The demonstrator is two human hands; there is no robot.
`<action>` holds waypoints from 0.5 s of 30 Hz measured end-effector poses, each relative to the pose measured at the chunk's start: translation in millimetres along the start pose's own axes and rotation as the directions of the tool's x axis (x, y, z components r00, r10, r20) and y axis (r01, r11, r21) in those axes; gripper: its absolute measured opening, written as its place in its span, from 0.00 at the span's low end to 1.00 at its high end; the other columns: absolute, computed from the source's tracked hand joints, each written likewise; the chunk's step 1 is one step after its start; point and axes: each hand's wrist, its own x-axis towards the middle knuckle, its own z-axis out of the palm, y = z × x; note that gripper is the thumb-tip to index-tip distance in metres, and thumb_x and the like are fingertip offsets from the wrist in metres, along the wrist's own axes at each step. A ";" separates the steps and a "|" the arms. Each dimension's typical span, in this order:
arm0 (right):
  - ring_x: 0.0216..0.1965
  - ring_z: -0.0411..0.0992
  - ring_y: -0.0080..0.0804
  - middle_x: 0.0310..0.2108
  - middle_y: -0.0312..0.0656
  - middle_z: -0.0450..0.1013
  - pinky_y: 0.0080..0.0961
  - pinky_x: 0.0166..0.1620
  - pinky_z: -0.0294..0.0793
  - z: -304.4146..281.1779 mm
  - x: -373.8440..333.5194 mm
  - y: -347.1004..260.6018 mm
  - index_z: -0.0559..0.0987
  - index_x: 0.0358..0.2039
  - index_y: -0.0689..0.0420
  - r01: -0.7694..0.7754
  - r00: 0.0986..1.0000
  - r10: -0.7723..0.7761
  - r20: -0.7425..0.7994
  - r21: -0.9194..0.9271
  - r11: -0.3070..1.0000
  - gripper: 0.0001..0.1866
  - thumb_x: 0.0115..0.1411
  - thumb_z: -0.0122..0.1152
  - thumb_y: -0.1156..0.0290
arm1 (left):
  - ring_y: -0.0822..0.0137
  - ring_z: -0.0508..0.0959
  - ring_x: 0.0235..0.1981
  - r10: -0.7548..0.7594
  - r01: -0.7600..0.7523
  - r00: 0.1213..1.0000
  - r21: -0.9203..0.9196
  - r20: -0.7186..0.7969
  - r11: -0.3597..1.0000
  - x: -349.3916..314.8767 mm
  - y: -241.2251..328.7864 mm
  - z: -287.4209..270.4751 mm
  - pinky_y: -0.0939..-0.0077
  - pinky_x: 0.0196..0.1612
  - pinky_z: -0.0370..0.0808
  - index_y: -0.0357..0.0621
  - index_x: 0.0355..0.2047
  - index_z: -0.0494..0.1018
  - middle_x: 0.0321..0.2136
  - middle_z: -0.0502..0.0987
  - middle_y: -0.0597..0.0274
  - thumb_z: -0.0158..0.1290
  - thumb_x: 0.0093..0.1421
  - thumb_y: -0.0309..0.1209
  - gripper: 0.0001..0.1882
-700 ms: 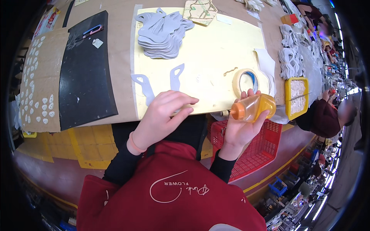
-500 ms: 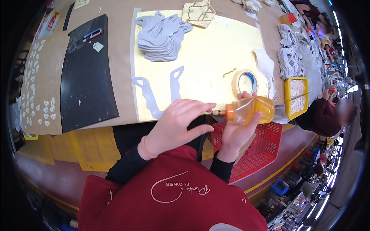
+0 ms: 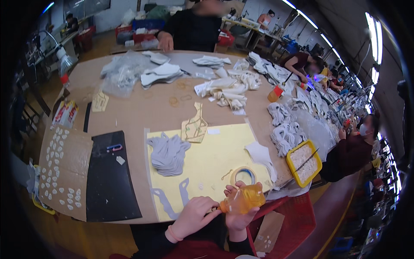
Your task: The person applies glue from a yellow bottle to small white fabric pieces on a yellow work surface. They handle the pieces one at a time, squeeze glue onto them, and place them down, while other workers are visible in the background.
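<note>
My right hand [image 3: 240,221] is wrapped round the underside of a clear squeeze bottle [image 3: 248,198] filled with amber liquid. The bottle lies almost level, its orange cap and nozzle toward the left. At that nozzle my left hand [image 3: 196,216] is closed, thumb and fingers pinching its tip. Both hands are above the near edge of a yellow sheet [image 3: 224,151]. Left of them on the sheet lie two flat grey cut pieces [image 3: 163,203], with a stack of grey pieces [image 3: 166,155] farther back. Just beyond the bottle is a tape roll [image 3: 234,176].
A black mat [image 3: 112,185] and a board [image 3: 64,140] of small white pieces lie left. At right are a yellow tray [image 3: 293,172] and, below the table, a red basket [image 3: 297,220]. Grey bundles [image 3: 284,131] lie beyond the tray. A person [image 3: 189,32] stands across the table.
My view has lifted, showing more of the table's far side. My left fingers, spread beside the nozzle earlier, have closed on its tip. The bottle stays in my right hand.
</note>
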 end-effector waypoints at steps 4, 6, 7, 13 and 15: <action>0.35 0.70 0.39 0.43 0.47 0.65 0.33 0.36 0.73 -5.8 17.8 -4.3 0.53 0.65 0.41 -0.069 0.997 0.059 0.054 0.198 0.978 0.41 0.57 0.53 0.36 | 0.54 0.73 0.29 0.033 -0.032 0.999 -0.050 0.028 0.998 2.9 7.2 8.3 0.64 0.35 0.69 0.38 0.32 0.72 0.26 0.72 0.54 0.54 0.58 0.32 0.09; 0.32 0.69 0.38 0.41 0.48 0.65 0.32 0.33 0.72 -4.2 24.5 -10.5 0.54 0.64 0.41 -0.106 0.991 0.076 0.107 0.306 0.946 0.40 0.58 0.52 0.37 | 0.52 0.72 0.28 0.036 -0.032 0.998 -0.090 0.045 0.995 2.0 12.7 15.8 0.63 0.34 0.68 0.37 0.30 0.70 0.25 0.71 0.52 0.53 0.60 0.30 0.08; 0.30 0.69 0.38 0.40 0.48 0.65 0.31 0.32 0.72 -3.4 27.6 -13.8 0.54 0.64 0.42 -0.126 0.988 0.084 0.131 0.354 0.927 0.39 0.58 0.52 0.37 | 0.51 0.71 0.28 0.035 -0.028 0.998 -0.116 0.056 0.993 3.7 16.2 19.1 0.63 0.34 0.68 0.36 0.30 0.70 0.24 0.70 0.51 0.52 0.61 0.30 0.08; 0.21 0.68 0.35 0.33 0.46 0.64 0.26 0.22 0.71 -4.8 42.1 -33.3 0.55 0.62 0.44 -0.076 0.991 0.011 0.134 0.490 0.869 0.36 0.60 0.54 0.43 | 0.50 0.71 0.28 0.022 0.001 0.994 -0.204 0.111 0.979 11.6 31.1 29.2 0.62 0.35 0.68 0.36 0.27 0.68 0.23 0.70 0.51 0.49 0.62 0.31 0.10; 0.19 0.67 0.34 0.33 0.46 0.64 0.24 0.20 0.70 -7.3 41.7 -36.5 0.56 0.62 0.46 -0.045 0.993 -0.007 0.116 0.432 0.901 0.35 0.61 0.55 0.45 | 0.52 0.72 0.28 -0.040 0.084 0.983 -0.248 0.177 0.965 9.4 34.3 31.5 0.64 0.35 0.68 0.36 0.27 0.68 0.23 0.71 0.52 0.48 0.63 0.31 0.11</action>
